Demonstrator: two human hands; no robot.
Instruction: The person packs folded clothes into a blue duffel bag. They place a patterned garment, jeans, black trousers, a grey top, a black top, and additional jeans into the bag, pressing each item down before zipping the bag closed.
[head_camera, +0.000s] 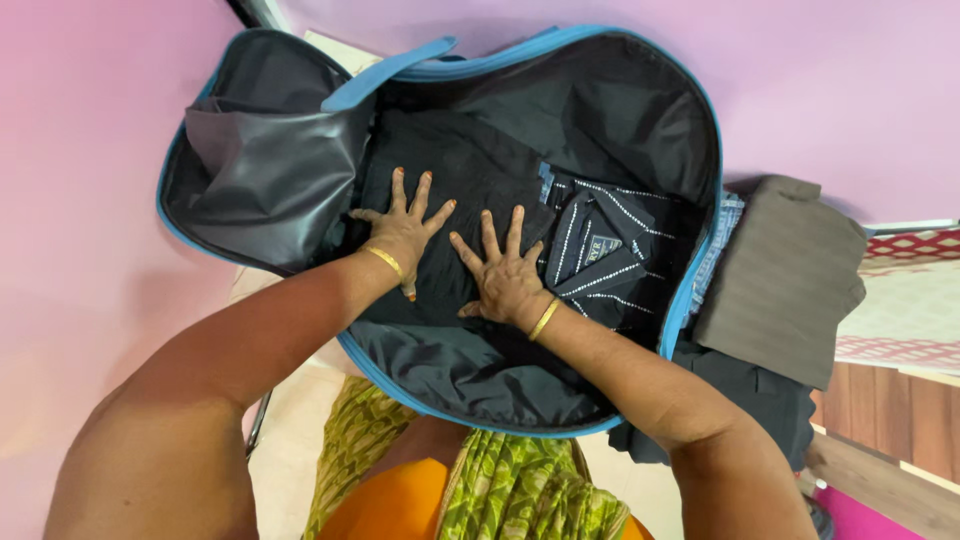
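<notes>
Open blue-edged bag (690, 290): left hand (403, 232) and right hand (508, 278), fingers spread and gripping nothing, press the dark folded garment (470, 180) flat inside; striped shirt (600, 250) alongside, folded clothes (780, 280) outside.

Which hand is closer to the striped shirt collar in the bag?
Right. The right hand lies flat just beside the striped shirt collar; the left hand presses the black garment farther away.

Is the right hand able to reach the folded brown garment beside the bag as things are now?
Probably yes. The right hand lies flat on dark clothes inside the open bag, and the brown garment sits uncovered just outside the bag's blue rim, with nothing between them.
</notes>
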